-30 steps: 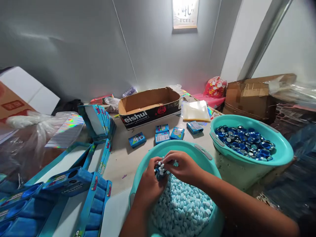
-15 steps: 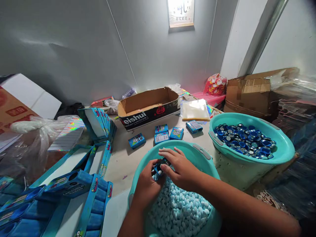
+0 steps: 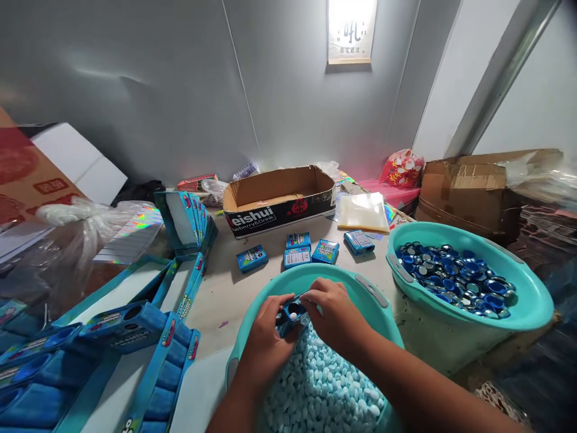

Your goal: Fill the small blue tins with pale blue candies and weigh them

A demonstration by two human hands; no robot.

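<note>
Starting near left, blue cartons (image 3: 135,328) lie flat on the table (image 3: 225,288). Next, the left hand (image 3: 265,343) curls shut around a small blue case (image 3: 288,314), holding it just over the candies (image 3: 324,385) in the near basin (image 3: 336,275). The right hand (image 3: 336,313) pinches the case's right edge, fingers bent, and one white candy shows inside. Farther off, packs (image 3: 297,257) sit in a row. Far right, a second basin (image 3: 536,300) holds blue caps (image 3: 455,276).

Two hands (image 3: 336,316) around blue tin (image 3: 288,314)
</note>
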